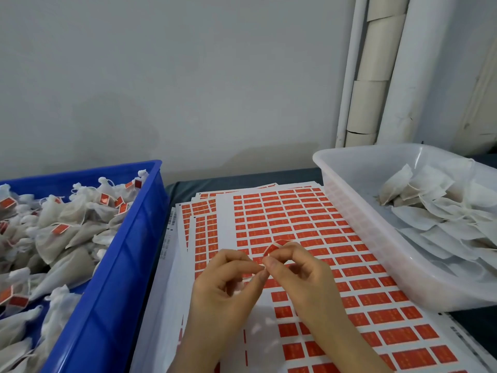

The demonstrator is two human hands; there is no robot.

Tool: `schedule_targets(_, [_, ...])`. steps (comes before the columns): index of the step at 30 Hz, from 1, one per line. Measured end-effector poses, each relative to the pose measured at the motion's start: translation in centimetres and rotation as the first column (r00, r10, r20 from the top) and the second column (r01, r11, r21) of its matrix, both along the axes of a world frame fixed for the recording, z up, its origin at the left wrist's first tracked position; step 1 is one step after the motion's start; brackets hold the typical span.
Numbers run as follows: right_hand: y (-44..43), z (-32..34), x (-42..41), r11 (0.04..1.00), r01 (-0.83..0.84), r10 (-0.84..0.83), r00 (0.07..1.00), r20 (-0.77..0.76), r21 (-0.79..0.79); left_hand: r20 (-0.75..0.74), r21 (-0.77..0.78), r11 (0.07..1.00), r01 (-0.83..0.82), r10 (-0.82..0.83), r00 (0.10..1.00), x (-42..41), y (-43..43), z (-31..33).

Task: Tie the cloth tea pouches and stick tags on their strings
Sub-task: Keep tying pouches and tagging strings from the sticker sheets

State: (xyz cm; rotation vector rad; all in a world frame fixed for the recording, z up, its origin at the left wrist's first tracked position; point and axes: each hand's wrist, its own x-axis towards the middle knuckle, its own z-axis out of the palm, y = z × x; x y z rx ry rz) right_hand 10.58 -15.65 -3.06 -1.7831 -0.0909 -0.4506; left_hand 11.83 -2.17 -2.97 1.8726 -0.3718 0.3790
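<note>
Red rectangular sticker tag (274, 249): one, curled, low in view toward six o'clock. The right hand (298, 270) and left hand (228, 281) meet at it, both pinching. I judge it is being folded over a string — too fine to confirm. I count two bins that separate done from undone:
- **Blue plastic crate (121, 265), nine o'clock:** tied white cloth pouches (67, 211).
- **Clear plastic tub (376, 238), three o'clock:** flat untied pouches (443, 211).

White sticker sheets (309, 216) — at least three.
</note>
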Motion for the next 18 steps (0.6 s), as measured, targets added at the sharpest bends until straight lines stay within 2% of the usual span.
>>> schedule_targets(3, [0.01, -0.23, 0.03, 1.000, -0.006, 0.006, 1.000, -0.004, -0.012, 0.017, 0.042, 0.999, 0.005, -0.006, 1.000, -0.09, -0.05, 0.06])
schedule_targets(6, [0.05, -0.08, 0.08, 0.999, 0.030, -0.030, 1.000, 0.008, 0.044, -0.107, -0.079, 0.996, 0.033, -0.041, 0.993, -0.13, -0.44, 0.11])
schedule_targets(11, [-0.62, 0.28, 0.30, 0.945, 0.158, -0.151, 0.987, -0.046, 0.287, -0.316, -0.300, 0.953, -0.042, -0.058, 0.947, 0.18, -0.59, 0.54])
schedule_targets(14, [-0.89, 0.52, 0.37, 0.946, 0.159, -0.148, 0.987, -0.063, 0.281, -0.415, -0.368, 0.926, -0.089, -0.078, 0.907, 0.47, -0.54, 0.76])
schedule_targets(18, [-0.52, 0.50, 0.12, 0.949, 0.111, -0.108, 0.994, -0.024, 0.295, -0.533, -0.376, 0.922, -0.094, -0.132, 0.836, 0.73, -0.59, 0.53])
